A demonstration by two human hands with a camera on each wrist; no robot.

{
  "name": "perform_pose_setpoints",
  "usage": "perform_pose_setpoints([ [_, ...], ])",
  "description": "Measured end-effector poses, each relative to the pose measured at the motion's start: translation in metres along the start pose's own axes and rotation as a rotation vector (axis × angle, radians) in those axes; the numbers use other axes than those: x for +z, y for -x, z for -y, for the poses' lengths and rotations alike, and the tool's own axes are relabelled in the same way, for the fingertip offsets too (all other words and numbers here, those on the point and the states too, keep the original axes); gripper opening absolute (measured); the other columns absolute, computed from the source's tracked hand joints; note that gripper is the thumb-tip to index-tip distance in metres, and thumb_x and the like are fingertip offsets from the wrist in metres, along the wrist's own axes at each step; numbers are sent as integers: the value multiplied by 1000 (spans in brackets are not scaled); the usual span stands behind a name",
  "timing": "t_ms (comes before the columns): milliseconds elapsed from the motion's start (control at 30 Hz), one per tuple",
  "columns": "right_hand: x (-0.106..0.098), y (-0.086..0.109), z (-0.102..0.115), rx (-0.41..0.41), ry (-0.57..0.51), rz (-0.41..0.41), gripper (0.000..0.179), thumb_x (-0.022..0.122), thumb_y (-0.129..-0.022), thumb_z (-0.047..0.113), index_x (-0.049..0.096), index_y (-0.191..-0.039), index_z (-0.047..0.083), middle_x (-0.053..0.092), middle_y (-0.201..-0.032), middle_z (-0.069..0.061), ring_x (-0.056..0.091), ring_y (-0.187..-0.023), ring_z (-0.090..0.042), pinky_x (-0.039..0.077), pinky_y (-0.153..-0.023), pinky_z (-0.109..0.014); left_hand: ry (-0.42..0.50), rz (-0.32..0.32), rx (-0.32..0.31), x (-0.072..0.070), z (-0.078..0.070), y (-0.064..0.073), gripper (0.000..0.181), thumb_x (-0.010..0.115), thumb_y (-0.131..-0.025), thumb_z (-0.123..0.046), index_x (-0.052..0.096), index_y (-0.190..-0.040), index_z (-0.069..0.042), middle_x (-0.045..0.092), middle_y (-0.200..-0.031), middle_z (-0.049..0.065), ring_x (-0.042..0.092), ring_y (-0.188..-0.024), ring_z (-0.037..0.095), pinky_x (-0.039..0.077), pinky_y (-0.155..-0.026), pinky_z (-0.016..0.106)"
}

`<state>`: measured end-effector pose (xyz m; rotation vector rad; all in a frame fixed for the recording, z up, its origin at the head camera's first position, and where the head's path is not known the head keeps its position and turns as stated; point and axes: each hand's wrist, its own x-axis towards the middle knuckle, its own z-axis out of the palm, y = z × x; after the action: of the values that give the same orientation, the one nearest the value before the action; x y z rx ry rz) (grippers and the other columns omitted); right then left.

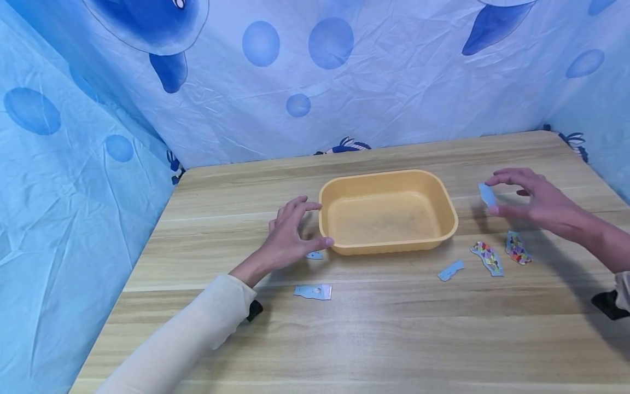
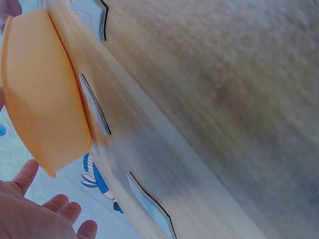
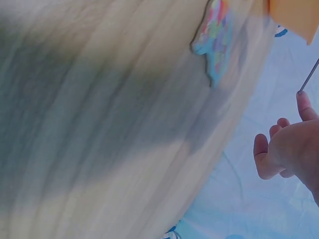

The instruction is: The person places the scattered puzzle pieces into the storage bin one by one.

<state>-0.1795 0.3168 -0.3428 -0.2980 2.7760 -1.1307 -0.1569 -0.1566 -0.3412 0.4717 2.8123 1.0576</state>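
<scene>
My left hand [image 1: 287,235] is at the left end of a yellow-orange plastic tray [image 1: 389,247], thumb and index fingertip spread along its rim. In the left wrist view, a fingertip meets the rim of the tray [image 2: 45,94] while the other fingers hang loose. To the tray's right, above the table, my right hand [image 1: 541,200] pinches a light blue puzzle piece [image 1: 487,195] between thumb and index finger. That piece [image 3: 309,75] appears edge-on as a thin line in the right wrist view.
Two colourful puzzle pieces [image 1: 488,258] and a small blue piece [image 1: 450,270] lie right of the tray. Near my left hand lie a pale blue piece [image 1: 313,291] and another, partly covered piece [image 1: 315,255]. A blue sea-themed cloth [image 1: 394,98] hangs behind the wooden table [image 1: 374,339].
</scene>
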Motion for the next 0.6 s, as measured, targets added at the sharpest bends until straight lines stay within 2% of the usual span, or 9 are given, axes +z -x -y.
perform_pose_setpoints([
  [333,0,-1,15,-9,-20,-12,59,70,-88,22,43,-136,5,20,-151,-24,18,-131,-49,20,-99,-67,-2,0,-7,0,0,0,73,74,-76,-55,46,-137,-28,19,-157,0,14,-142,24,14,-104,56],
  [600,-3,-2,28,-36,-13,-17,57,69,-88,23,43,-136,6,25,-150,-21,21,-130,-44,22,-98,-62,-1,2,-8,0,0,0,73,74,-76,-54,46,-137,-27,19,-157,-1,14,-142,24,15,-103,55],
])
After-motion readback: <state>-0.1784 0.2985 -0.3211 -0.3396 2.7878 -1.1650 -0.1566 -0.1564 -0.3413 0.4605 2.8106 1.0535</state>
